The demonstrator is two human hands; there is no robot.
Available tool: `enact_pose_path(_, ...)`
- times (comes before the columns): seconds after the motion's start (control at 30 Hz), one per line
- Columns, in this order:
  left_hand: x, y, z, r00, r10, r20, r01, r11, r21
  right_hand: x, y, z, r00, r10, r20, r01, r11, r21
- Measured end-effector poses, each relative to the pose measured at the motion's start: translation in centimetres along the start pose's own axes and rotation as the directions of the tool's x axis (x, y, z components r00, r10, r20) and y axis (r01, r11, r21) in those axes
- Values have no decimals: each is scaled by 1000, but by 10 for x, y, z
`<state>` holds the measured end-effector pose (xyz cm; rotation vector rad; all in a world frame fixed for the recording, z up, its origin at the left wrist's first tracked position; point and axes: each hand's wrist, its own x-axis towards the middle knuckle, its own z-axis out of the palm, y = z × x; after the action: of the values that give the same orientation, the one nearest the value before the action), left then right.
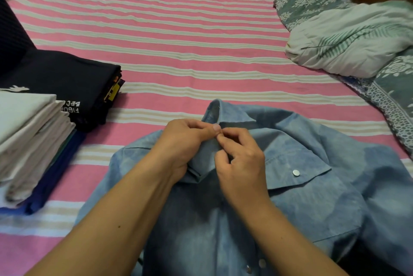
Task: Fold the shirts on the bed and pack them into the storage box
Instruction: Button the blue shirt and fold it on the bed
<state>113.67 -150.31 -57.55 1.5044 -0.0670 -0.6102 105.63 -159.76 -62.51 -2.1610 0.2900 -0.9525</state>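
Observation:
A light blue denim shirt (301, 197) lies front up on the pink striped bed (156, 36), collar away from me. My left hand (185, 143) and my right hand (241, 161) meet at the collar, both pinching the fabric at the top of the placket, thumbs and fingertips close together. A snap shows on the chest pocket flap (296, 173). Folded shirts sit at the left: a dark stack (67, 83) and a pale stack (29, 137). No storage box is in view.
A white leaf-print quilt (348, 41) and grey floral pillows (308, 7) lie at the right of the bed. Dark wooden furniture runs along the far side. A dark object (11, 38) stands at the far left edge.

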Motion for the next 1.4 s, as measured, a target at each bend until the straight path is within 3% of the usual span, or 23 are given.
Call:
enact_pose_path(0.13,4,3,2,1000,-2,-9,2,1000,-20,5,-1,-6,994,77,74,-85,991,106)
enact_pose_path(0.23,4,3,1,999,30,24,-30,999,-12,5,-3,-12,984,98,146,-107,993,56)
enact_pose_path(0.33,5,-3,-1,984,164,75,-179,947,268,7,-4,-24,951,117,286,-101,992,-72)
enact_pose_path(0.4,0,-3,-4,933,231,274,-351,746,566,17,0,-46,915,239,325,-169,959,-228)
enact_pose_path(0.47,-11,-7,-5,829,40,558,-510,464,724,35,1,-82,928,360,92,-332,914,-234)
enact_pose_path(0.53,-24,-21,-2,717,-173,675,-656,158,738,51,11,-108,930,350,-111,-367,904,-219)
enact_pose_path(0.57,-32,-28,2,690,-213,692,-706,13,708,57,14,-110,941,330,-79,-339,918,-207)
enact_pose_path(0.6,-39,-32,6,683,-205,701,-727,-99,679,61,16,-104,957,288,42,-271,933,-236)
enact_pose_path(0.63,-45,-35,11,685,-176,707,-728,-173,663,62,21,-92,946,248,209,-175,933,-316)
enact_pose_path(0.7,-52,-34,16,710,-138,690,-702,-222,677,56,29,-61,867,187,462,73,870,-488)
enact_pose_path(0.77,-53,-25,8,778,-106,619,-623,-261,737,59,31,-47,884,61,464,240,792,-562)
enact_pose_path(0.87,-47,14,-16,847,26,531,-445,-511,735,103,32,-73,942,112,317,133,741,-658)
enact_pose_path(0.93,-42,53,-25,791,119,600,-368,-691,622,141,23,-99,931,185,315,70,756,-651)
enact_pose_path(1.0,-28,98,-24,731,132,669,-324,-797,510,175,6,-115,917,241,317,-16,818,-576)
enact_pose_path(1.07,1,150,-20,717,177,675,-263,-828,496,214,-2,-114,919,322,226,-226,903,-366)
enact_pose_path(1.13,42,187,-14,749,289,595,-167,-788,593,251,4,-101,899,425,105,-396,893,-214)
enact_pose_path(1.2,79,186,-4,800,375,469,-93,-694,714,265,15,-79,851,496,174,-460,863,-210)
enact_pose_path(1.27,91,144,8,863,402,307,-55,-529,847,249,25,-52,740,615,274,-540,785,-302)
enact_pose_path(1.33,77,89,19,896,393,206,-118,-238,964,211,29,-40,774,525,353,-356,822,-444)
enact_pose_path(1.4,48,37,24,907,332,260,-262,-41,964,160,31,-42,862,346,370,-142,866,-480)
